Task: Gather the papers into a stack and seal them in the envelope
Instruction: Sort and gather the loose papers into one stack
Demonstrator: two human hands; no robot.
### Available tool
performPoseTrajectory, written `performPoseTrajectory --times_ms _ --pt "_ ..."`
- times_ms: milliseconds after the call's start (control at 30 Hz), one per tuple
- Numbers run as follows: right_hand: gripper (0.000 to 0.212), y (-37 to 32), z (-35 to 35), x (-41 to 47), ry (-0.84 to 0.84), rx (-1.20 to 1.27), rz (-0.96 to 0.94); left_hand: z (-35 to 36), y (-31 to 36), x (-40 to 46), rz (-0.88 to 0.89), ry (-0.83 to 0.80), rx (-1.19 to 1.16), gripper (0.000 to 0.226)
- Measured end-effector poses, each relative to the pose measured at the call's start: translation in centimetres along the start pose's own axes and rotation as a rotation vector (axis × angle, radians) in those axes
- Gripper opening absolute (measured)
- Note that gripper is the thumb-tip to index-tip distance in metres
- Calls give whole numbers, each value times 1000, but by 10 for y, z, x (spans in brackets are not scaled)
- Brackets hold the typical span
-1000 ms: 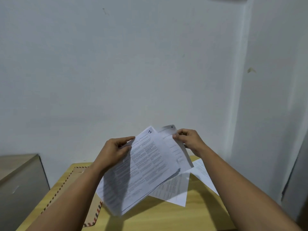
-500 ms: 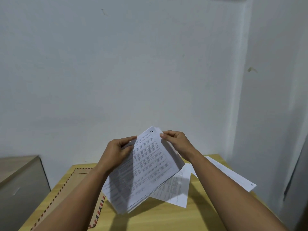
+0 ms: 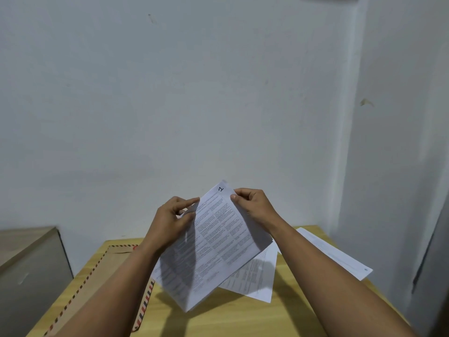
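My left hand (image 3: pixel 173 218) and right hand (image 3: pixel 252 207) pinch stack (image 3: pixel 213 242) by top edges. Square corners before reaching sheet (image 3: pixel 257 276) below, sheet at right (image 3: pixel 332 251); envelope (image 3: pixel 97 271) under left arm.

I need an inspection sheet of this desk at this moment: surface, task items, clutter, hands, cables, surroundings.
Surface: light wooden table, partly covered.
Job's things: printed white paper stack held tilted above the table; two loose white sheets, one below the stack, one at the right edge; brown envelope with red-blue striped border flat at left.
Clutter: nothing seen.
Grippers: left hand and right hand grip the stack's upper edges.
Cables: nothing seen.
Surroundings: white wall; beige cabinet at left.
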State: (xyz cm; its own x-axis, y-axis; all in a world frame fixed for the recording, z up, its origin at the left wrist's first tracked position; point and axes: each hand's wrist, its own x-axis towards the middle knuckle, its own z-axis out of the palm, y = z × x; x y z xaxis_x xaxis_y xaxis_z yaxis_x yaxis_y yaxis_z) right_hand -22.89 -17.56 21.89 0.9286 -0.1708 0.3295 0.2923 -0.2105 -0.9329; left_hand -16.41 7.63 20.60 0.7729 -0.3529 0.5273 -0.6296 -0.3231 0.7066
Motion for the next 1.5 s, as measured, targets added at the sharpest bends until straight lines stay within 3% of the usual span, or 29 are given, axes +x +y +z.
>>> performPoseTrajectory --times_ms 167,433,667,833,900,967,1033,1167,1267,1400,1500 --pt "21 8 -4 0 1 43 0 5 -1 4 -34 -28 49 41" --pt "28 85 -18 -2 199 79 112 67 -33 25 -139 -135 103 29" --pt "42 152 -118 5 329 -330 331 150 -83 51 -121 -222 159 24" --pt "44 196 -227 -24 655 -885 693 191 -108 60 -97 -271 186 22" --pt "49 212 -259 -42 635 -993 941 199 -115 60 -98 -276 193 21" --pt "59 228 -280 -58 555 -952 1198 203 -121 61 -105 -268 184 22" --pt "55 242 -292 -66 473 -862 1281 203 -124 62 -114 -266 187 25" --pt "26 240 -298 -66 628 -775 1144 200 -122 63 -121 -257 189 30" --pt "10 226 -292 -61 779 -693 942 192 -109 63 -102 -251 176 27" --pt "3 180 -270 -41 830 -576 587 173 -81 61 -32 -226 125 26" --pt "11 134 -248 -25 808 -514 360 155 -56 59 16 -195 92 26"
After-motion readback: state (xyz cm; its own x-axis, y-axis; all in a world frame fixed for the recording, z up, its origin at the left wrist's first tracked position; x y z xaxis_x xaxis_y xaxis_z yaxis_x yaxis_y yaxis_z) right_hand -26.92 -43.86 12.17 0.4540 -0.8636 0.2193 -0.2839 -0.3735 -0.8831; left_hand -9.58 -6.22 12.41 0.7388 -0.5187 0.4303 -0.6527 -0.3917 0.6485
